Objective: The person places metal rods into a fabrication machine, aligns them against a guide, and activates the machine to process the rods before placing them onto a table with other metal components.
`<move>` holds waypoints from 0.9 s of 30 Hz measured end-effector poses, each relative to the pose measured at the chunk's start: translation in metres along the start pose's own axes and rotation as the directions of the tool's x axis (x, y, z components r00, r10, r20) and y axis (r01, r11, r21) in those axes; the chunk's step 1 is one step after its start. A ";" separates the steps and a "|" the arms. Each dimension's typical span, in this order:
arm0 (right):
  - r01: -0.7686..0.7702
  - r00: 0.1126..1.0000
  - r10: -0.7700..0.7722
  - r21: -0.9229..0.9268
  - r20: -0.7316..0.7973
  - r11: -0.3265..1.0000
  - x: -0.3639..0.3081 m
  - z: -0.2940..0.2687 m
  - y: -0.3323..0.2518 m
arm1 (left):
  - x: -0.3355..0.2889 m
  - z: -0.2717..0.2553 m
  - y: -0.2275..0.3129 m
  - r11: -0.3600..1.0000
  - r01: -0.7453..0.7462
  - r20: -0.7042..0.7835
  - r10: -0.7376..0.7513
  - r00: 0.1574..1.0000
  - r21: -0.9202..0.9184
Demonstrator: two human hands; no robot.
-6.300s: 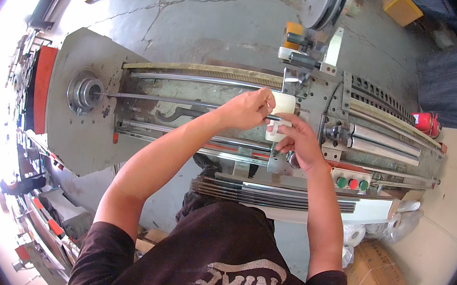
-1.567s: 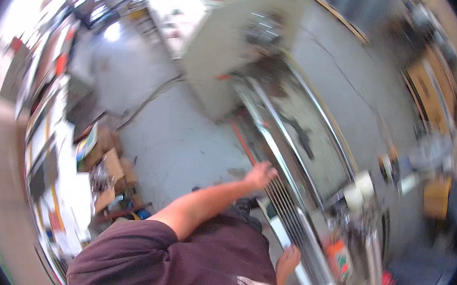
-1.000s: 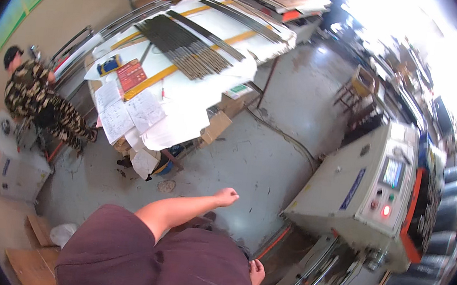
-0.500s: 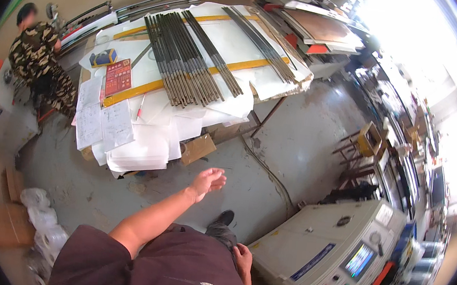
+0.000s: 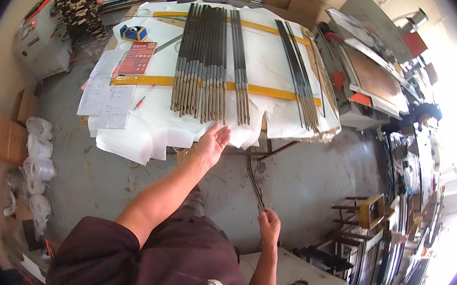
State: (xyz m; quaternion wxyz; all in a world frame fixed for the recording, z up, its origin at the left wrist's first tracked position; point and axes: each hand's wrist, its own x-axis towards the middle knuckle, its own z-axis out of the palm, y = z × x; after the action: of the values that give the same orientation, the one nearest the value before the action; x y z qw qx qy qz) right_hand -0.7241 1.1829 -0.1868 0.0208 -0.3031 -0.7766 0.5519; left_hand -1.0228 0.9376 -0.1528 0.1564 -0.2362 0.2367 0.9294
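Observation:
My left hand (image 5: 212,145) reaches forward with palm turned up and fingers stretched, holding nothing. Its fingertips are close to the near ends of a row of thin dark rods (image 5: 204,56), though whether they touch is unclear. These rods have grey middles and brownish near ends, and lie side by side across two yellow strips (image 5: 162,81) on a paper-covered table (image 5: 271,52). To their right lies a smaller group of rods (image 5: 297,77). My right hand (image 5: 270,225) hangs lower, above the floor, its fingers loosely bent and nothing visible in them.
Papers (image 5: 115,105), a red printed sheet (image 5: 136,58), a red pen (image 5: 139,103) and a blue-yellow block (image 5: 133,33) occupy the table's left. A grey machine (image 5: 302,284) stands at lower right, a wooden stool (image 5: 369,211) beyond. A person in camouflage (image 5: 79,1) works far left.
I have moved closer to the table. My left hand has gone forward to the rods' near ends. My right hand has risen away from my thigh, and the machine has dropped lower in view.

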 end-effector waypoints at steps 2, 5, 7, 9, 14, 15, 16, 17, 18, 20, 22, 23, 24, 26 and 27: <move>0.049 0.998 -0.048 -0.008 0.040 0.999 0.042 -0.002 -0.042 | 0.009 0.007 0.001 0.999 0.030 -0.047 -0.031 0.998 -0.019; 0.041 0.990 -0.052 0.090 0.129 0.995 0.085 0.015 -0.106 | 0.011 0.006 0.001 0.998 0.053 -0.099 -0.050 0.994 0.027; 0.027 0.978 -0.060 0.162 0.198 0.986 0.105 0.024 -0.145 | 0.008 0.017 -0.001 0.996 0.083 -0.136 -0.077 0.988 0.040; 0.002 0.957 -0.074 0.250 0.281 0.968 0.120 0.037 -0.174 | 0.019 0.014 -0.004 0.997 0.068 -0.149 -0.070 0.986 -0.018; -0.027 0.890 -0.069 0.202 0.452 0.979 0.199 0.074 -0.216 | 0.032 0.016 -0.017 0.993 -0.012 -0.173 0.033 0.984 0.118; 0.037 0.887 -0.106 0.159 0.449 0.987 0.216 0.084 -0.223 | 0.033 0.017 -0.018 0.990 -0.025 -0.176 0.049 0.983 0.140; 0.096 0.881 -0.138 0.114 0.453 0.989 0.231 0.096 -0.228 | 0.034 0.019 -0.020 0.983 -0.034 -0.210 0.073 0.975 0.183; 0.156 0.870 -0.169 0.066 0.463 0.986 0.246 0.105 -0.232 | 0.033 0.022 -0.020 0.980 -0.048 -0.222 0.092 0.971 0.195; 0.134 0.859 -0.125 0.017 0.496 0.991 0.259 0.113 -0.238 | 0.032 0.025 -0.021 0.977 -0.064 -0.235 0.113 0.965 0.205; 0.099 0.804 -0.118 0.064 0.583 0.993 0.276 0.125 -0.251 | 0.035 0.024 -0.025 0.971 -0.088 -0.266 0.147 0.953 0.222; 0.035 0.755 -0.103 0.118 0.648 0.992 0.296 0.133 -0.254 | 0.033 0.028 -0.025 0.964 -0.079 -0.265 0.147 0.953 0.253; 0.034 0.735 -0.077 0.077 0.674 0.996 0.304 0.136 -0.255 | 0.033 0.027 -0.027 0.967 -0.072 -0.280 0.141 0.949 0.245; 0.035 0.715 -0.051 0.036 0.697 0.999 0.311 0.139 -0.256 | 0.035 0.025 -0.029 0.969 -0.067 -0.294 0.137 0.946 0.236; 0.030 0.642 0.007 -0.034 0.766 0.999 0.322 0.138 -0.262 | 0.033 0.032 -0.037 0.964 -0.106 -0.353 0.190 0.916 0.242; 0.099 0.609 -0.014 -0.059 0.793 0.993 0.322 0.134 -0.269 | 0.033 0.037 -0.040 0.960 -0.125 -0.377 0.216 0.901 0.251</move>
State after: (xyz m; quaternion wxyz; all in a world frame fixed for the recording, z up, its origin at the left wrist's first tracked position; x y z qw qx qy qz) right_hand -1.1559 1.1734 -0.1027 -0.3212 -0.0046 -0.7408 0.5899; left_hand -1.0476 0.9962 -0.1558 0.0475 -0.3807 0.3852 0.8393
